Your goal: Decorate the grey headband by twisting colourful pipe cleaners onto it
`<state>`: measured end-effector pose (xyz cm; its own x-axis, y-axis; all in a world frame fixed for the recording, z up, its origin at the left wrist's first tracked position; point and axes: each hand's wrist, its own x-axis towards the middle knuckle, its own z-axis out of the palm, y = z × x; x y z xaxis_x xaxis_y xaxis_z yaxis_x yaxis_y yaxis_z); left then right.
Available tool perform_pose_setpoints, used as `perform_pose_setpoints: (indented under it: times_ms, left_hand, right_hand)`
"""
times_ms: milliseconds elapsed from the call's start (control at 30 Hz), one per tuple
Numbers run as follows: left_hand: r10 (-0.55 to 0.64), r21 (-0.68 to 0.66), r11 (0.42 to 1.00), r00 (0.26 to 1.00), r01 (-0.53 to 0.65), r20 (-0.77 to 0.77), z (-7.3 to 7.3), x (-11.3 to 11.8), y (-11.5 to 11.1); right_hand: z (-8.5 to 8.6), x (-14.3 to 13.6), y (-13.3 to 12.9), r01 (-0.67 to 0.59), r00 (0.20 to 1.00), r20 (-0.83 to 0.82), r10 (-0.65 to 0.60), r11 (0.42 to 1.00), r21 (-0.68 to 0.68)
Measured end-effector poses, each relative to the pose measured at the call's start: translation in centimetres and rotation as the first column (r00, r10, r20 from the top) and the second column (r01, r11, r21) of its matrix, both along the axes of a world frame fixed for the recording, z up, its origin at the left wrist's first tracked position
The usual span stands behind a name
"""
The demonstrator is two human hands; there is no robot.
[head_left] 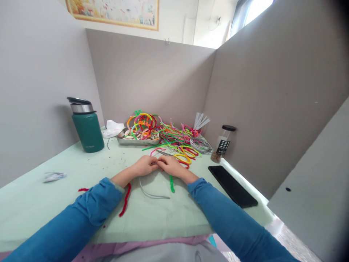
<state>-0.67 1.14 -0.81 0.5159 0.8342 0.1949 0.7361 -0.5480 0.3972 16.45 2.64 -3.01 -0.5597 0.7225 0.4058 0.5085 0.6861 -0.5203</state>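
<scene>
My left hand [144, 165] and my right hand [170, 166] meet fingertip to fingertip over the middle of the table, both closed in a pinch. A thin grey wire [149, 194] curves down from under my left hand onto the cloth, and a small grey bit of it seems to show between the fingertips. Below my right hand a short green pipe cleaner [172, 185] sticks out. A red pipe cleaner [125, 201] lies beside my left wrist. Just beyond the fingers are scissors [164, 153] with yellow-and-red handles, and a pink pipe cleaner [156, 150].
At the back, a metal tray [139, 142] holds shells and colourful pipe-cleaner hoops. Beside it lie piled pipe cleaners [178, 133] and a grey wire coil [201, 145]. A green bottle [88, 131] stands left; a clear jar [222, 145] and black phone [232, 185] are right.
</scene>
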Motion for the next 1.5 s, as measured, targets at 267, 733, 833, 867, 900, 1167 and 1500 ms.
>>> perform_pose_setpoints:
  times_ms: [267, 733, 833, 867, 900, 1167, 1500]
  left_hand:
    - [0.000, 0.002, 1.000, 1.000, 0.000, -0.003, 0.10, 0.05, -0.14]
    - [0.003, 0.005, 1.000, 1.000, -0.002, -0.015, 0.22, 0.04, -0.19]
    - [-0.004, 0.002, 1.000, 1.000, 0.005, -0.013, 0.22, 0.10, -0.19]
    - [-0.005, 0.003, 1.000, 1.000, 0.005, -0.012, 0.21, 0.11, -0.19]
    - [-0.003, 0.005, 1.000, 1.000, 0.003, -0.012, 0.19, 0.13, -0.18]
    - [-0.005, 0.016, 1.000, 1.000, 0.005, -0.015, 0.02, 0.01, -0.09]
    - [-0.010, 0.017, 1.000, 1.000, 0.010, -0.014, 0.04, 0.04, -0.04]
  right_hand:
    - [-0.07, -0.03, 0.05, 0.001, 1.000, 0.002, -0.001, 1.000, 0.000]
    - [0.00, 0.02, 0.05, -0.003, 1.000, 0.006, 0.003, 1.000, 0.004]
    - [-0.02, 0.00, 0.08, -0.004, 1.000, 0.013, 0.004, 1.000, 0.011]
    - [-0.02, -0.01, 0.08, -0.003, 1.000, 0.014, 0.002, 1.000, 0.014]
    - [-0.01, -0.03, 0.09, -0.001, 1.000, 0.014, 0.001, 1.000, 0.016]
    - [0.02, -0.02, 0.09, -0.006, 1.000, 0.018, 0.006, 1.000, 0.025]
    - [0.12, -0.07, -0.10, 0.014, 1.000, 0.026, -0.015, 0.999, 0.034]
